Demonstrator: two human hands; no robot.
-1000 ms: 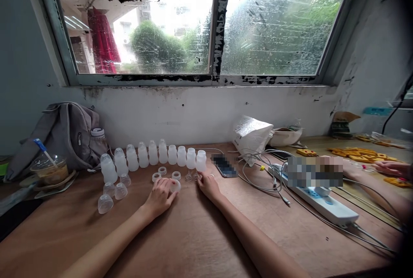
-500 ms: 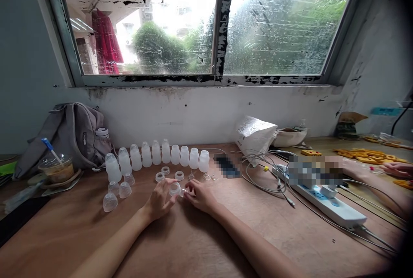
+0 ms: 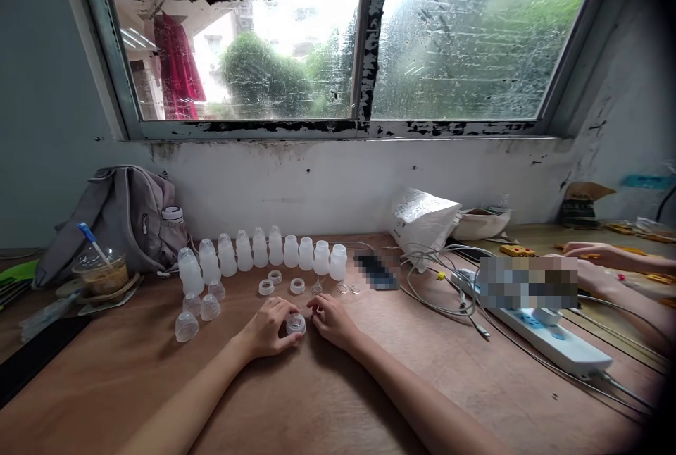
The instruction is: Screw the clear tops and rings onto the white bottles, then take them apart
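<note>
My left hand curls round the left side of a clear ring-shaped piece on the brown table. Just right of that piece, my right hand rests with bent fingers; whether its fingertips hold anything small is hidden. Beyond my hands lie white rings and thin flat rings. A curved row of frosted bottles stands behind them, those on the left and middle capped with clear domes, those on the right open-topped. Several loose clear domes sit at the left.
At the left are a grey backpack and a cup with a straw. To the right are a phone, a silvery bag, cables and a power strip. Another person's hands are at the far right.
The clear piece now sits flatter, between my hands. My right hand has drawn slightly away from it. The view has shifted a little, and the other person's hands have moved inward.
</note>
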